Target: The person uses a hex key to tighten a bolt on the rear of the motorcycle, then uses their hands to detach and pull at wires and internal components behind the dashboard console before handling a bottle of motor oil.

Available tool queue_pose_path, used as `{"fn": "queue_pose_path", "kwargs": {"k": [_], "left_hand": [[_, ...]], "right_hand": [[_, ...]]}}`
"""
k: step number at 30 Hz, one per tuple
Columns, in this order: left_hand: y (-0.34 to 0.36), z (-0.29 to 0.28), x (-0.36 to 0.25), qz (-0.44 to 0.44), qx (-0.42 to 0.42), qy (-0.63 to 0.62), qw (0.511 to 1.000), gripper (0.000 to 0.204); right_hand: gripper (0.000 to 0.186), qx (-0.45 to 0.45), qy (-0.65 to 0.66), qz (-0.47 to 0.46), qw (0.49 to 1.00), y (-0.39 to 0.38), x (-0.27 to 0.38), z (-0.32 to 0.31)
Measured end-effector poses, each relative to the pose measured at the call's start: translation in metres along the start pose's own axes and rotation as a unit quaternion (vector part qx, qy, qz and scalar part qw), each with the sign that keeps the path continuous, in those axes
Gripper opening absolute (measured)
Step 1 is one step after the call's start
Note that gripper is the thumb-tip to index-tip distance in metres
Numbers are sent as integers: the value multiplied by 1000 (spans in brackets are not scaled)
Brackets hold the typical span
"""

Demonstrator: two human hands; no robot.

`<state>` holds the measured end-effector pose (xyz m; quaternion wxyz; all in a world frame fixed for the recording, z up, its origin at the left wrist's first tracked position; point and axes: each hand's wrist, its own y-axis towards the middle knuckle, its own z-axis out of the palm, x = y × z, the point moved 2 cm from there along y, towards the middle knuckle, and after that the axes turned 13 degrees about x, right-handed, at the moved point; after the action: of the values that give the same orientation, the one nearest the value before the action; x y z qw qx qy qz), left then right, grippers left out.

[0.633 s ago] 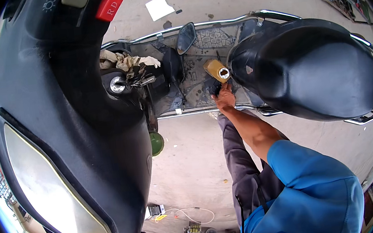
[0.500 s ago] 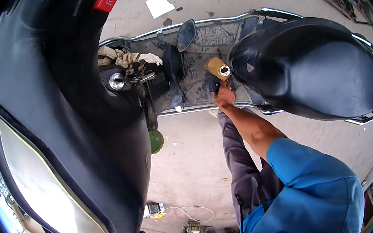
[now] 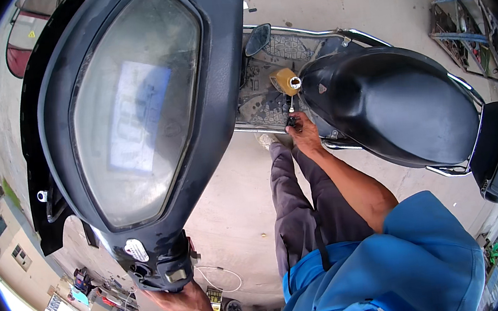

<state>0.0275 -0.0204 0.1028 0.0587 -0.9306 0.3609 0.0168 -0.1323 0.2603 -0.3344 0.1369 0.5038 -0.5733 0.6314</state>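
Note:
My right hand is closed on a small black object beside the near rail of a scooter's footboard. A thin, light-coloured piece stands out from the object toward a yellow-brown bottle; its exact kind is too small to tell. The bottle has a white-rimmed round mouth and rests on the footboard, close to the front of the black seat. At lower left, my left hand grips the end of the black handlebar, which hides some of its fingers.
The scooter's large display panel fills the left of the view. A mirror stands above the footboard, and a metal rail runs along its far edge. A black rear box sits behind the seat. A blue metal frame stands at far right.
The display and handlebar now fill more of the left side, and my left hand has come into view on the handlebar. My right hand has drawn back from the bottle with the black object.

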Motion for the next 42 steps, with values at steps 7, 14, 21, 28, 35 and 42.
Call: {"fn": "queue_pose_path", "kwargs": {"k": [7,14,21,28,35,42], "left_hand": [[19,4,-32,13,11,-48,999,95],[20,7,-35,-2,-23,-76,997,97],[28,5,-39,27,-25,-75,997,93],[22,7,-31,12,-59,-120,991,90],[23,5,-34,9,-78,-143,987,86],[22,2,-33,15,-53,-164,985,83]], "right_hand": [[41,-3,1,-71,997,-75,143,-55],[35,-85,-250,-418,869,-125,297,-92],[48,-84,-312,-634,703,-160,424,-85],[49,113,-328,-690,635,-169,510,-10],[46,244,-445,-659,555,-157,554,43],[40,358,-562,-556,496,-150,574,78]]}}
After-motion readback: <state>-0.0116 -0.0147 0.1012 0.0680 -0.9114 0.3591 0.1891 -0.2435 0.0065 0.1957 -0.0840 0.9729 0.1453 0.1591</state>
